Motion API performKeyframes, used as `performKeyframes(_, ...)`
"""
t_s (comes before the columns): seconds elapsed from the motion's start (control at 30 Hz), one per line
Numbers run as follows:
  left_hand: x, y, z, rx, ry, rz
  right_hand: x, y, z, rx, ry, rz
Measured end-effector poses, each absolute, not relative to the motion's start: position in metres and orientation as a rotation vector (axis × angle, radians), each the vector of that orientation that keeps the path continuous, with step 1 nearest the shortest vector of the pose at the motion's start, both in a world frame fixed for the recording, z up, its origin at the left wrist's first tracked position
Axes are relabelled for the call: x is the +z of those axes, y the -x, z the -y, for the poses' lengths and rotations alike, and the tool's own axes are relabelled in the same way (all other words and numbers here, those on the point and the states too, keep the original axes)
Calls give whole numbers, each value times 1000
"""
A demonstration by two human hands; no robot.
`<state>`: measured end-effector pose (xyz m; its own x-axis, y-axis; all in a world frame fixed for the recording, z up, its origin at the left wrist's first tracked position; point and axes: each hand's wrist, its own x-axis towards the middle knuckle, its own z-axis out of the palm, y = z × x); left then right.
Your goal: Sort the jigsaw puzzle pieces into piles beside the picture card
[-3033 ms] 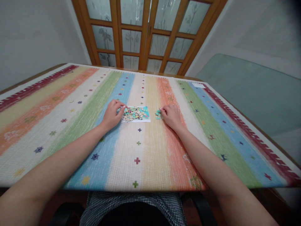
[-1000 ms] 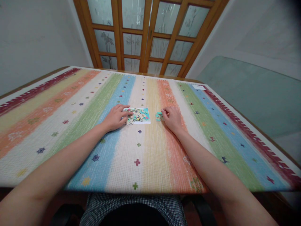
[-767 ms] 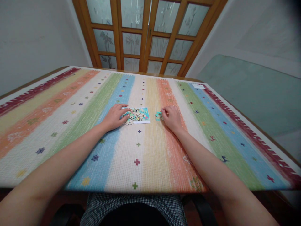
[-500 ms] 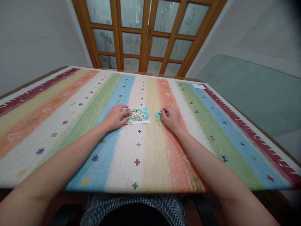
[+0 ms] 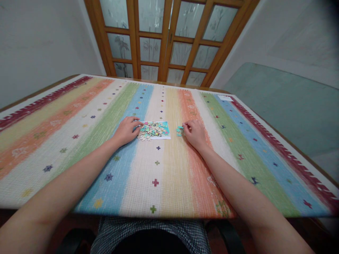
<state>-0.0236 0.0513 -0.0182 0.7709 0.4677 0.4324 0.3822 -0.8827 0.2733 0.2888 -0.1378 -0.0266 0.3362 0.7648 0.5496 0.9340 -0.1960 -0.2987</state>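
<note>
A heap of small jigsaw pieces (image 5: 152, 129) lies on a turquoise picture card (image 5: 165, 131) in the middle of the striped tablecloth (image 5: 159, 169). My left hand (image 5: 127, 129) rests at the heap's left edge, fingers curled with the tips pinched at the pieces. A small cluster of joined turquoise pieces (image 5: 179, 131) lies to the right of the card. My right hand (image 5: 194, 133) sits beside that cluster, fingertips pinched at its right edge. What each hand holds is too small to see.
The cloth covers a wide wooden table (image 5: 304, 158). A white label (image 5: 225, 98) lies at the far right. Wooden doors with frosted glass panes (image 5: 169, 38) stand behind the table. A glass sheet (image 5: 286, 102) leans on the right wall.
My left hand has drawn back from over the heap to its left edge, and its fingers have curled. My right hand stays at the turquoise cluster.
</note>
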Motion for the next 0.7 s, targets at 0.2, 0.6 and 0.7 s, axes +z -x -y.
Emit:
performKeyframes(0.2,-15,20,-44,703,-2807,-626,-25,-287,138,-365,2026,1488)
performKeyframes(0.6,-16,13,-40,736,-2817,-555,-23,-285,139,-331,2033,1467)
performKeyframes(0.7,-12,13,-38,805,-2835,-538,-21,-285,139,-331,2024,1451)
